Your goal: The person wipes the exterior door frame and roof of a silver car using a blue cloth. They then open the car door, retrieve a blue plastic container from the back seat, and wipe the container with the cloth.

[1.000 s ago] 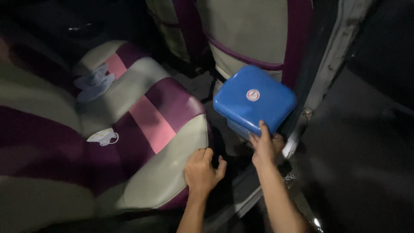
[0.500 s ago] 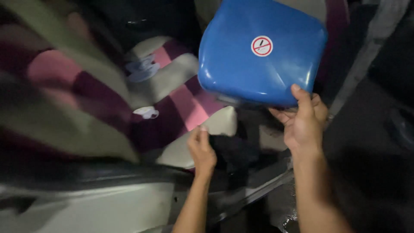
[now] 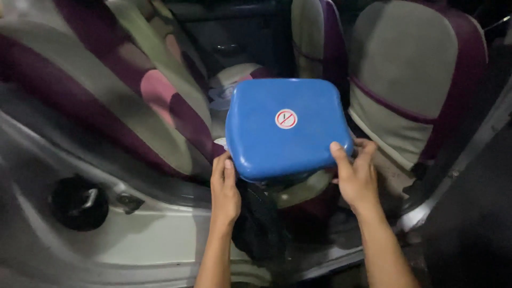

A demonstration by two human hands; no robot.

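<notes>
I hold a blue square plastic case (image 3: pixel 285 128) with rounded corners and a small round red-and-white sticker on top, just outside an open car door. My left hand (image 3: pixel 224 186) grips its lower left corner from beneath. My right hand (image 3: pixel 356 176) clasps the lower right corner, thumb on top. A dark cloth (image 3: pixel 261 224) hangs down below the case, between my arms. Behind the case lies the rear seat (image 3: pixel 160 96), striped cream, pink and purple.
The back of a front seat (image 3: pixel 410 80) in cream with purple trim rises at the upper right. The silver car body (image 3: pixel 160 234) with a round dark fuel-filler opening (image 3: pixel 79 202) fills the lower left. The door sill (image 3: pixel 426 213) runs at the right.
My view has pulled back out of the car. The case has come down and toward me, and my left hand has left the seat edge and taken hold of the case.
</notes>
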